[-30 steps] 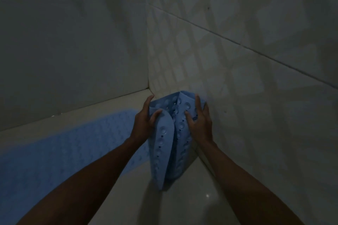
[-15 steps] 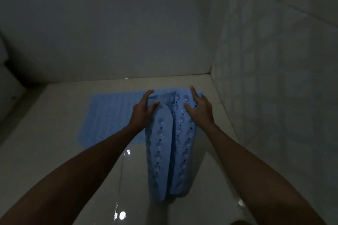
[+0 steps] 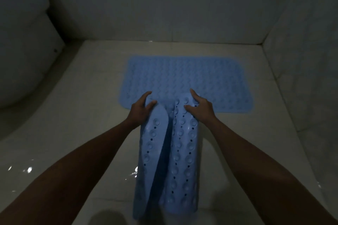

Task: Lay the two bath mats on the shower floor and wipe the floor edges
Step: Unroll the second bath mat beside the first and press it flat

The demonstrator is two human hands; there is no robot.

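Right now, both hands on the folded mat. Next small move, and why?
Probably draw the two hands apart to spread the folded mat open. The left hand and right hand each grip one flap at its far end, the flaps curl inward with suction cups showing, and the first mat already lies flat on the floor just beyond. It cannot lie flat until opened.

My folded bath mat [image 3: 168, 153] hides part of the near edge of the flat bath mat [image 3: 184, 76] and the floor [image 3: 82, 115] beneath it. My left hand [image 3: 140, 109] and right hand [image 3: 200, 107] conceal their own fingertips behind the folds. The frame's bottom edge crops both forearms. Dim light blurs the rounded white fixture [image 3: 20, 42] at left, itself cut by the edge.
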